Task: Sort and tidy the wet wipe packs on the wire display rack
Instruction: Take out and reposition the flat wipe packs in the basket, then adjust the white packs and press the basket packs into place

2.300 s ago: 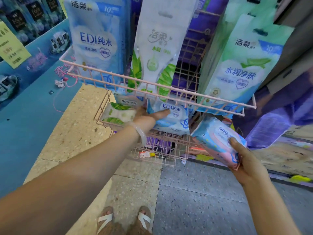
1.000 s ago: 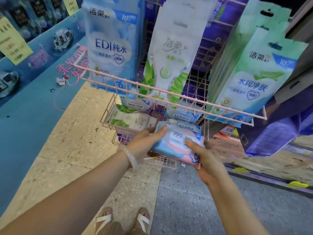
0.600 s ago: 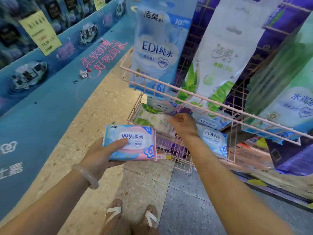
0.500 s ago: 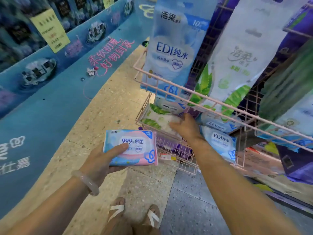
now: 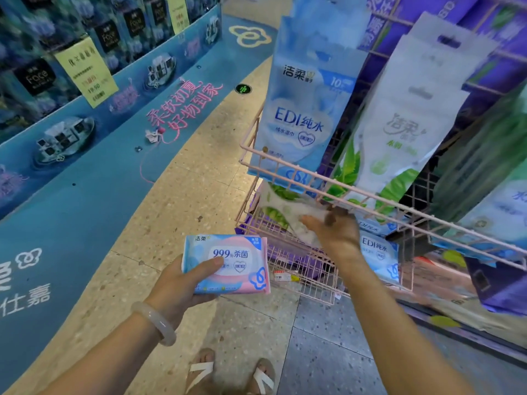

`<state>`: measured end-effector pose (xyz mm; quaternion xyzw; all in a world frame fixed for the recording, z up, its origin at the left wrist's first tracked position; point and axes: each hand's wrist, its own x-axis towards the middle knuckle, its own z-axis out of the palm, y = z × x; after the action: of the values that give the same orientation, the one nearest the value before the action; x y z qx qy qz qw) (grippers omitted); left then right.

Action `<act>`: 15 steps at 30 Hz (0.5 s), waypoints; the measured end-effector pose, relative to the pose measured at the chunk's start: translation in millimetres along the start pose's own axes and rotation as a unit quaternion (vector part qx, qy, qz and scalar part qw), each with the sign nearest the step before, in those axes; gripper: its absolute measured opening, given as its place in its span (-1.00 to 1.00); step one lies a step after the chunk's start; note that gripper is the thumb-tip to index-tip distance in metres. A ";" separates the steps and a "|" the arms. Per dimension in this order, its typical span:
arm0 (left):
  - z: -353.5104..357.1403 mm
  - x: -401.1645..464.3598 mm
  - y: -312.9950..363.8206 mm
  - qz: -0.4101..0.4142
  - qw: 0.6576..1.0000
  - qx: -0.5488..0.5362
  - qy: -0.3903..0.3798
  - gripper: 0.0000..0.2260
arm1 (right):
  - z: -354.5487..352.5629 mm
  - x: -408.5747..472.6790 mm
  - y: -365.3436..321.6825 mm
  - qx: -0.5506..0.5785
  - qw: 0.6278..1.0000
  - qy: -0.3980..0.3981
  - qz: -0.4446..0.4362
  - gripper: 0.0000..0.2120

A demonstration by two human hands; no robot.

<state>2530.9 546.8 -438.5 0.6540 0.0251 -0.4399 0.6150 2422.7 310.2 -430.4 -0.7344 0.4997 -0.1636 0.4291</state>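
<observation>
My left hand [image 5: 182, 289] holds a pink and blue wipe pack [image 5: 228, 263] flat, out in front of the pink wire rack [image 5: 302, 269]. My right hand [image 5: 333, 229] reaches into the rack's lower basket and grips a white and green leaf pack [image 5: 282, 209], blurred and tilted. A blue EDI pack [image 5: 376, 252] lies in the basket right of that hand. Above, a tall blue EDI bag [image 5: 299, 118] and a white leaf-print bag [image 5: 399, 124] hang over the upper wire rail [image 5: 399, 203].
A blue floor graphic with pink lettering [image 5: 182, 106] curves along the left. A display wall with a yellow price sign [image 5: 85, 69] stands at the far left. Purple packs [image 5: 502, 286] sit low at the right. My sandalled feet [image 5: 231, 374] stand on speckled tiles.
The pink and blue pack passed from my right hand to my left. My right hand then reached into the lower basket and took hold of the green leaf pack, which is now lifted and tilted.
</observation>
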 end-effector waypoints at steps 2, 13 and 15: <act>7.3 1.8 8.5 0.011 1.000 0.023 0.002 -0.87 | -23.0 -25.0 5.9 0.112 0.992 0.053 0.007 -0.72; 112.8 74.6 56.2 0.068 0.985 0.152 -0.036 -0.54 | -95.6 -118.4 78.0 0.310 0.940 0.121 0.081 -0.83; 118.8 82.5 58.0 0.111 0.899 0.423 0.012 -0.53 | -97.5 -125.2 78.0 0.298 0.943 0.129 0.069 -0.82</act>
<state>2549.9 392.6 -426.2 0.8563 -0.2286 -0.3301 0.3250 2255.2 363.8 -412.3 -0.5096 0.5284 -0.3685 0.5703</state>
